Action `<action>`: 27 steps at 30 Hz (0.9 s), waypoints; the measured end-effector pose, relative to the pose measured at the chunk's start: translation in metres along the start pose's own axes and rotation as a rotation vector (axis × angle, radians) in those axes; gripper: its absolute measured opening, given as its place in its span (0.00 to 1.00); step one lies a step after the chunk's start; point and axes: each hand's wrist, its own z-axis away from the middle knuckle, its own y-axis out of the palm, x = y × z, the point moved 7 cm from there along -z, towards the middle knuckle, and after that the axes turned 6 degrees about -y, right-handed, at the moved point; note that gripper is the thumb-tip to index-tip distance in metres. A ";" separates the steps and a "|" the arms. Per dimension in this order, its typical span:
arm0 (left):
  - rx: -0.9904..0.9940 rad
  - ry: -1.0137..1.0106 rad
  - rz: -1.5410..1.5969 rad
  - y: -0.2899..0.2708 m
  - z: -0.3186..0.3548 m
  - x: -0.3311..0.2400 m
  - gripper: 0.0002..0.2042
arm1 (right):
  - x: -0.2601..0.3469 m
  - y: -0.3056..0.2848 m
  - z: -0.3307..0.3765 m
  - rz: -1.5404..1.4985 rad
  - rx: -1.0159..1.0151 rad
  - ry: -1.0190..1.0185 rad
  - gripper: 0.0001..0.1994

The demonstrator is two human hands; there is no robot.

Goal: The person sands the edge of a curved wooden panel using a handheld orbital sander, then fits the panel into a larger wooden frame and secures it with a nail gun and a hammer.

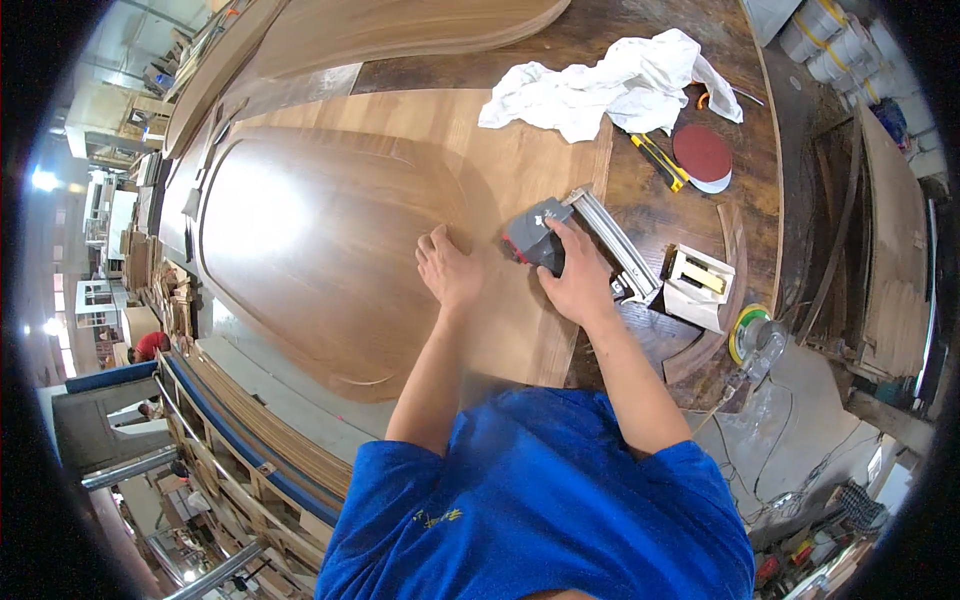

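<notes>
Workshop clutter is curving around the fisheye rim, and much of it is blurring beyond reading: timber stacks at nine o'clock, pale buckets (835, 45) at one o'clock being cut off by the dark edge. Filling the centre is a broad workbench (690, 225) of dark, scuffed wood, carrying a large veneered panel (320, 250) with a smooth, glossy brown face and a rounded outline, glare washing out its grain toward ten o'clock. Its paler flat border is running under both hands. The left hand (447, 268) is lying flat on the panel, fingers spread slightly and gripping nothing. Just beside it, toward three o'clock, the right hand (578, 280) is closing over a small dark grey block-shaped tool (535, 235) with a red edge; the palm is hiding its rear half, so what kind of tool it is stays hard to tell. The tool is sitting on the panel's border, near the centre of the view, touching a ribbed metal bar (615, 245) lying diagonally. A crumpled white cloth (610, 85) is resting at twelve o'clock, a yellow utility knife (660, 160) and round red sanding discs (702, 155) at two o'clock, and a small open cardboard box (700, 285) at three o'clock. The person's blue shirt (540, 510) is covering the bench's near edge.
</notes>
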 end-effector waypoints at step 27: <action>-0.055 -0.076 0.141 0.001 0.009 -0.004 0.32 | -0.005 -0.003 0.003 -0.021 0.006 0.067 0.39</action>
